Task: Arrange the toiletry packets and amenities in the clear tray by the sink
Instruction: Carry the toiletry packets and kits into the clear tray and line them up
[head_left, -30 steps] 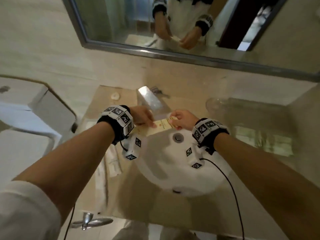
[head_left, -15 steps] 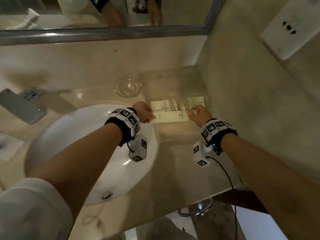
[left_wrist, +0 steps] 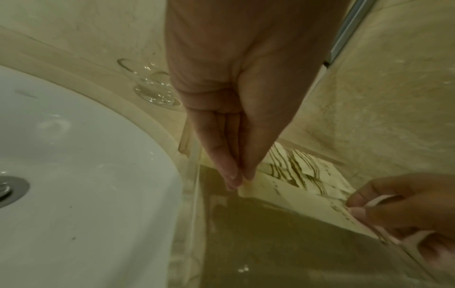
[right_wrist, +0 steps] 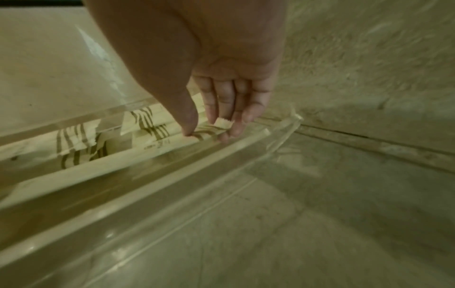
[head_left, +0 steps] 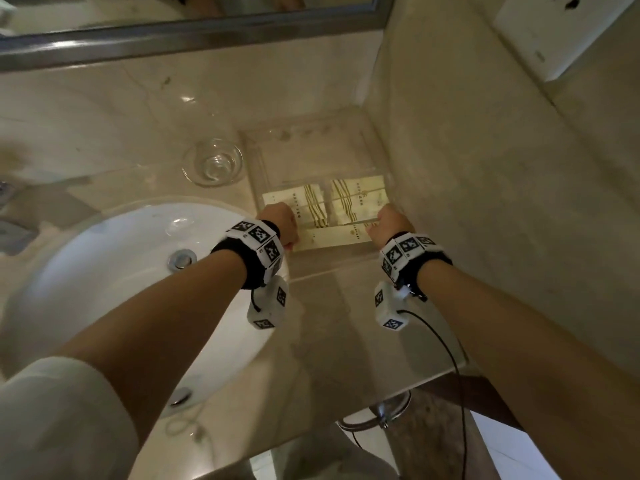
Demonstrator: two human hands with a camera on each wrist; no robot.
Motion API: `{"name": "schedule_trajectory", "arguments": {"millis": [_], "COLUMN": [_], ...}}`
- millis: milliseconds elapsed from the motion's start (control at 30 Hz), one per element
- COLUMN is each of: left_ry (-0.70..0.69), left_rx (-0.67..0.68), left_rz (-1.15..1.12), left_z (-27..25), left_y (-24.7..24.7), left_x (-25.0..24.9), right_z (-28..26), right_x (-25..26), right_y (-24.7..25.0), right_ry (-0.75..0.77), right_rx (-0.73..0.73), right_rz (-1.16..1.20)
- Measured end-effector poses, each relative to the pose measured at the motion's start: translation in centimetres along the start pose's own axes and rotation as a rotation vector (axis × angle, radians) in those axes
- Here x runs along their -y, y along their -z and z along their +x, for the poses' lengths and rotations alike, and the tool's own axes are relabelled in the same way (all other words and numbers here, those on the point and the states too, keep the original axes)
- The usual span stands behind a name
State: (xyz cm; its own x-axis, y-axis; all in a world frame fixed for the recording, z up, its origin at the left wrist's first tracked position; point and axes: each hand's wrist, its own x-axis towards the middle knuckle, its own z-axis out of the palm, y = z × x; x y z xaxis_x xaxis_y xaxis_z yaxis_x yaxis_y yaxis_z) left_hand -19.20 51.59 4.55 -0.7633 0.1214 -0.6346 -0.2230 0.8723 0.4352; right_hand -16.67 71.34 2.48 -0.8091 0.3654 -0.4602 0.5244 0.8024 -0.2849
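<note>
Both ends of packet (head_left: pixel 332 237) pinched: left hand (head_left: pixel 282 225), right hand (head_left: pixel 389 225), above tray (head_left: pixel 346 268).

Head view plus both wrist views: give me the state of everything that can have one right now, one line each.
long packet: held at both ends, low at the tray's near edge, not released.
left hand: pinches the packet's left end.
right hand: pinches the packet's right end.
clear tray: on the counter in the corner, several striped packets already lying inside.
glass bowl: upright, looks empty, beside the tray.
sink: no water visible in the basin.
</note>
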Motion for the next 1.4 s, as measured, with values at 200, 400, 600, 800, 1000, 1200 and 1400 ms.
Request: {"name": "schedule_trajectory", "arguments": {"millis": [200, 400, 600, 800, 1000, 1200, 1400], "left_ry": [-0.016, -0.038, -0.041, 0.049, 0.249, 0.516, 0.624], "left_rx": [-0.005, -0.078, -0.247, -0.463, -0.644, -0.657, -0.524], "left_rz": [-0.042, -0.228, -0.291, -0.386, -0.53, -0.653, -0.736], "left_z": [-0.9, -3.1, -7.5, -13.3, -21.0, -27.5, -30.0], "left_y": [0.4, 3.1, 8.2, 14.2, 16.6, 14.1, 9.3], "left_x": [1.0, 2.2, 7.6, 19.2, 33.6, 46.9, 53.4], "right_z": [-0.6, -3.1, -8.0, -15.4, -25.1, -33.2, -35.9], "right_x": [0.4, 2.9, 11.5, 24.7, 36.0, 41.7, 42.8], "right_y": [0.0, 1.7, 1.2, -4.4, -13.3, -23.1, -30.4], "right_ry": [0.032, 0.105, 0.398, 0.733, 0.988, 1.117, 1.127], "right_rx": [-0.042, -0.14, -0.238, -0.084, 0.1, 0.396, 0.528], "right_rz": [-0.064, -0.035, 0.089, 0.159, 0.237, 0.001, -0.38]}}
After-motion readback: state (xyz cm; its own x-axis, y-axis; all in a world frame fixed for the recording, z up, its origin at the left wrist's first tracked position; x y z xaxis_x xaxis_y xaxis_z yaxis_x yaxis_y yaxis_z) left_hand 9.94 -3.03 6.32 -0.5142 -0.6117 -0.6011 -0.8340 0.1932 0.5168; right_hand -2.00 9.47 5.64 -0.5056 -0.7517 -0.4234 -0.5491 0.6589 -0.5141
